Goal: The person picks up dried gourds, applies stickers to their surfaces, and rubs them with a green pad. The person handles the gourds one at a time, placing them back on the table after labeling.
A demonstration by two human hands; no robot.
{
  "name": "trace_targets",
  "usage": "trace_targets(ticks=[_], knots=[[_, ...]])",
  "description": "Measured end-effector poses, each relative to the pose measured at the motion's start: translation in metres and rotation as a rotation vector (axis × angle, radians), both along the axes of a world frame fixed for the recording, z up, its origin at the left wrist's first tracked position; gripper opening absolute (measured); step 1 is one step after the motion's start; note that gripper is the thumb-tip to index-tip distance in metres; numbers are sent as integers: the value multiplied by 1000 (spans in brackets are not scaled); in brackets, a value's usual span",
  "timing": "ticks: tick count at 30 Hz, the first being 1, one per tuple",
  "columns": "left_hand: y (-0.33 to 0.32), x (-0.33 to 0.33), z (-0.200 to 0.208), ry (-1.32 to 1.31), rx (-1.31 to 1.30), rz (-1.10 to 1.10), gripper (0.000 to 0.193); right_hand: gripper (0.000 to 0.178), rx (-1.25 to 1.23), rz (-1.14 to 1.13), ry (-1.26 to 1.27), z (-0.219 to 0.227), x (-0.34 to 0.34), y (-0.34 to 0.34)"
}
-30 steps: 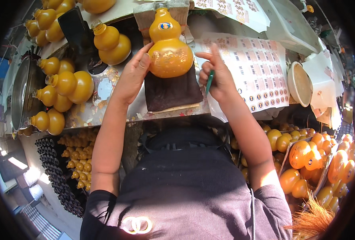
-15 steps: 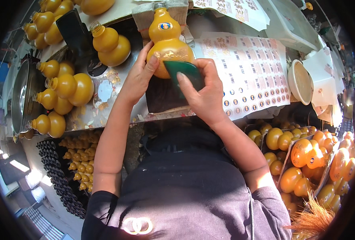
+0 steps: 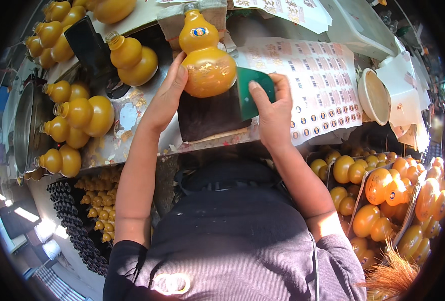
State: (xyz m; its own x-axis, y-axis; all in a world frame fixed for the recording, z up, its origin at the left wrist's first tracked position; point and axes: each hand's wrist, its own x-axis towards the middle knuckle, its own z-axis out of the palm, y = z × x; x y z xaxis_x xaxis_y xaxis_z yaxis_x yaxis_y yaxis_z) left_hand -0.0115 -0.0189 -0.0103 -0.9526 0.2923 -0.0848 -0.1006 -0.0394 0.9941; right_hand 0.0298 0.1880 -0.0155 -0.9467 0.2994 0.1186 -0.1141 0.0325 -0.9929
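A yellow gourd-shaped bottle (image 3: 208, 70) lies on a dark cloth pad (image 3: 207, 118), its neck pointing away from me on a folded grey cloth (image 3: 170, 26). The upper bulb has a small round blue label; gold marks show on the lower bulb. My left hand (image 3: 168, 95) steadies the lower bulb from its left side, thumb and fingers against it. In my right hand (image 3: 273, 108) is a flat green scraper (image 3: 255, 93), pinched between thumb and fingers. The scraper stands just right of the bulb.
Sticker sheets (image 3: 312, 85) lie to the right, with a shallow bowl (image 3: 374, 96) and a translucent bin (image 3: 360, 27) beyond. More gourd bottles (image 3: 87, 115) and a black phone-like slab (image 3: 87, 42) stand at left. Crates of finished-looking bottles (image 3: 378, 185) sit below the table at right.
My right hand has moved the scraper from the front of the lower bulb to its right side, off the bottle. My left hand stays on the bottle.
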Motion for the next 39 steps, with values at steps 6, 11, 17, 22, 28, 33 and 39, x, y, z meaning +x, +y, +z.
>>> trace_targets(ticks=[6, 11, 17, 22, 28, 33, 39], knots=[[-2, -4, 0, 9, 8, -16, 74, 33, 742, 114, 832, 4, -3, -11], [-5, -5, -1, -31, 63, -32, 61, 20, 993, 180, 872, 1, 6, -29], [-8, -6, -3, -20, 21, -3, 63, 17, 910, 313, 727, 19, 12, -32], [-6, -2, -2, 82, 69, 119, 75, 23, -137, 437, -171, 48, -1, 9], [4, -7, 5, 14, 28, 77, 82, 62, 141, 483, -366, 38, -57, 10], [2, -10, 1, -54, 40, 56, 77, 69, -35, 663, -403, 23, -70, 7], [3, -7, 1, -86, 85, 37, 68, 59, -151, 644, -503, 23, -67, 9]])
